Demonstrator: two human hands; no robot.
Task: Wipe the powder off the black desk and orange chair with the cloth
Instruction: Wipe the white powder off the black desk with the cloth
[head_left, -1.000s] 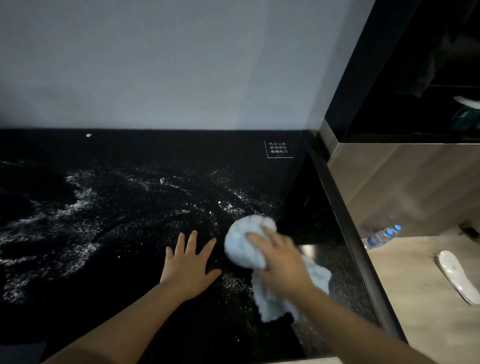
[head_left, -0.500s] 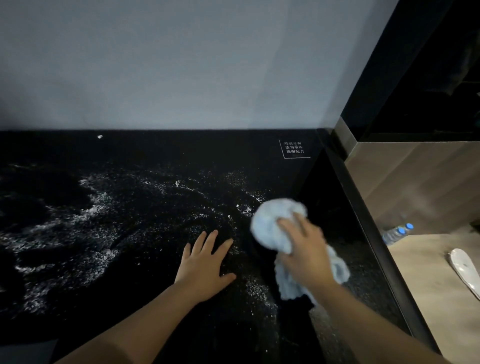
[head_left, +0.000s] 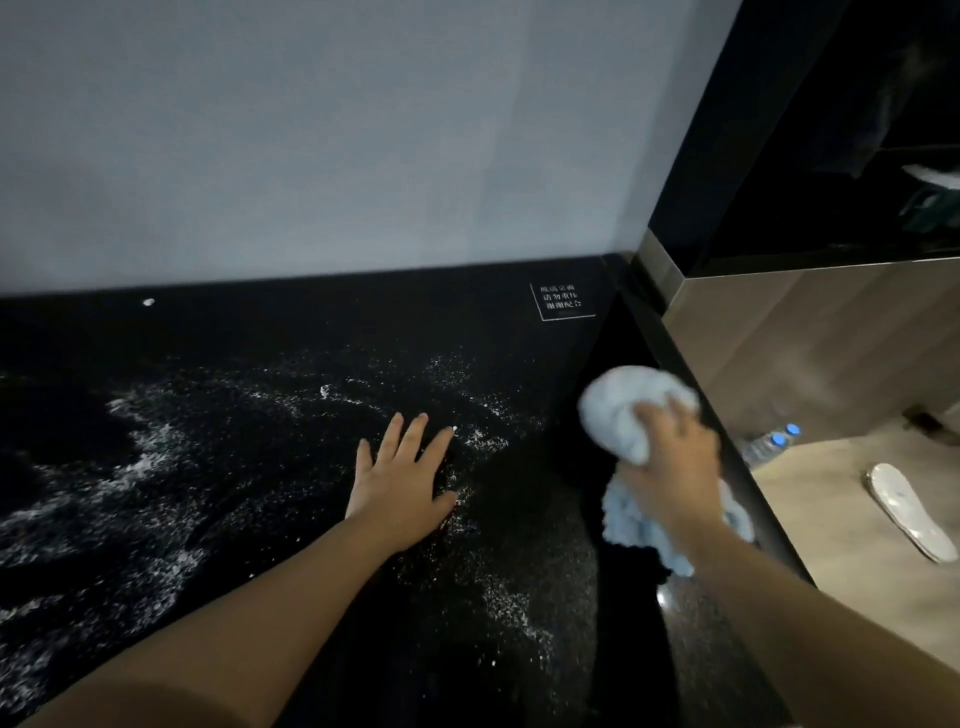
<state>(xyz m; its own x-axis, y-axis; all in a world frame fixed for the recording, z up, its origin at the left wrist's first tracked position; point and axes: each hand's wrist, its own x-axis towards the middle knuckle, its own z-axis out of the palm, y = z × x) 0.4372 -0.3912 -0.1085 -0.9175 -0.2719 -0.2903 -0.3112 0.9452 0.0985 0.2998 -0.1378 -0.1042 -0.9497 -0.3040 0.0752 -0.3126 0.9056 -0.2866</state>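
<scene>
Black and glossy, the counter (head_left: 270, 332) fills the lower left and middle of the frame and runs back to a pale grey wall (head_left: 311, 130). White powder (head_left: 150, 457) lies scattered over it in streaks and drifts. It is thickest at the left of the frame, thinner around the middle, and trails toward the lower centre.

At mid-frame the left hand (head_left: 402, 483) rests flat on the counter, fingers straight and spread, with powder just beside its fingertips and thumb. At the right of the frame the right hand (head_left: 670, 467) grips a bunched light blue cloth (head_left: 618, 405), fingers curled over the wad. The ball of the cloth bulges above the knuckles and a loose tail hangs below the wrist. The cloth is at the counter's right edge; whether it presses on the surface cannot be told.

A small white-lettered label (head_left: 562, 302) sits near the counter's far right corner. Beyond the edge, on the wooden floor (head_left: 857, 566) at the right of the frame, lie a clear plastic bottle (head_left: 769, 444) marked with blue and a pale slipper (head_left: 906, 512).
</scene>
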